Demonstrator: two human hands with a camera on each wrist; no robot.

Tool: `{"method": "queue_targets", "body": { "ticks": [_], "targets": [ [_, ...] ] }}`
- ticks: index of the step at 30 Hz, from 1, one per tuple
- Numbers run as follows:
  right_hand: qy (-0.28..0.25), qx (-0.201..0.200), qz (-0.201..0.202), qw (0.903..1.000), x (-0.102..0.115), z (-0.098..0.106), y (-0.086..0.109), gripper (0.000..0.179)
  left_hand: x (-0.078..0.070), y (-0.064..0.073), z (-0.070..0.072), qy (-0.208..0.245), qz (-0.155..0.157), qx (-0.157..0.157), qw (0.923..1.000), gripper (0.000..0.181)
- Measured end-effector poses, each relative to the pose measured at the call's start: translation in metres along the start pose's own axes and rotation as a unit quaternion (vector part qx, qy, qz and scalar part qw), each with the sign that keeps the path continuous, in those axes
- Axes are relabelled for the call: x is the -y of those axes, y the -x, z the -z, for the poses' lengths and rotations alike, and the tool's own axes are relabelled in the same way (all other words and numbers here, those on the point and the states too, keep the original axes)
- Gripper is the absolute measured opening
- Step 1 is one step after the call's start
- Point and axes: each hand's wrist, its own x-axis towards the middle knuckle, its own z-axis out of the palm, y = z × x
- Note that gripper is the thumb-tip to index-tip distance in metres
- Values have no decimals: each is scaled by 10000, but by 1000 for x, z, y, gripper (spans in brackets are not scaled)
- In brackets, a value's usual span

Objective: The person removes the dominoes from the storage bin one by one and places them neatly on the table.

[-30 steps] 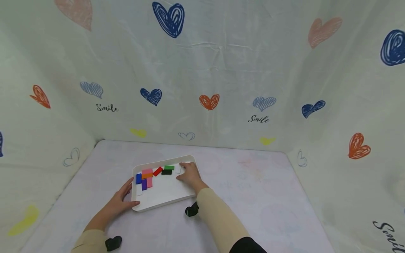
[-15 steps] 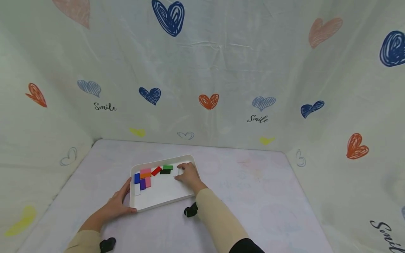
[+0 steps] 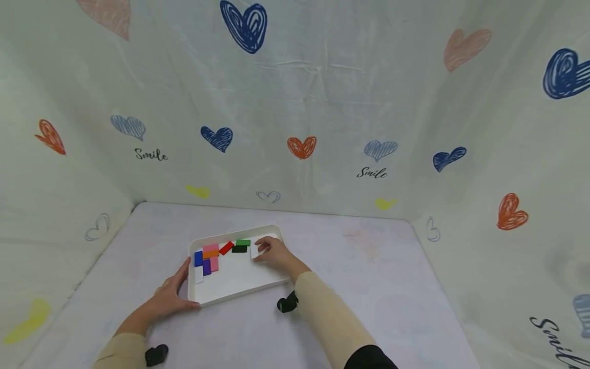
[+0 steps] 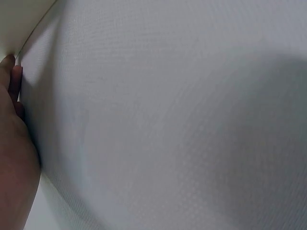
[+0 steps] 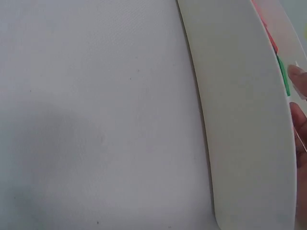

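Observation:
A white tray (image 3: 239,297) with a low rim holds several flat coloured blocks. My right hand (image 3: 275,253) reaches over its right part, finger and thumb at the two ends of a white block (image 3: 254,251), pinching it. That block stands right beside a green block (image 3: 243,242) and a black block (image 3: 239,249). My left hand (image 3: 168,297) rests against the tray's left side, fingers straight along the wall and thumb at the front corner. In the right wrist view, the fingertips (image 5: 298,79) show past the tray wall near the green block.
In the tray's left part lie blue (image 3: 198,258), orange (image 3: 210,254), purple (image 3: 207,267), pink and white blocks, with a tilted red block (image 3: 226,248) near the back wall. A white cloth (image 3: 369,307) covers the table, and heart-printed curtains (image 3: 322,102) enclose it.
The white block in my right hand has slid left to stand beside the green and black blocks. My left thumb has shifted from over the tray's rim to its front corner.

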Motion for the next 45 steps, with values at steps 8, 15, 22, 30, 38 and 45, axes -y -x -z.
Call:
{"method": "queue_targets", "body": {
  "ticks": [8,15,22,30,38,45],
  "targets": [
    [123,177,415,9989,7,26,15,46,-1,-1,-7,-131,105,-123,9998,132],
    [-3,249,710,9972,1,53,30,48,-8,-1,-11,-176,206,-247,9993,130],
    [-404,142,606,9972,-16,78,39,49,-19,-1,-17,-48,425,-367,9984,130],
    [-395,-146,381,9984,-43,103,47,51,-21,-3,-24,-20,445,-428,9981,130],
    [-558,-387,-93,9976,-71,114,54,49,-24,-6,-30,-48,410,-536,9977,133],
    [-939,-557,-254,9937,-98,112,59,47,-24,-7,-36,-152,287,-473,9984,133]
  ]
}}
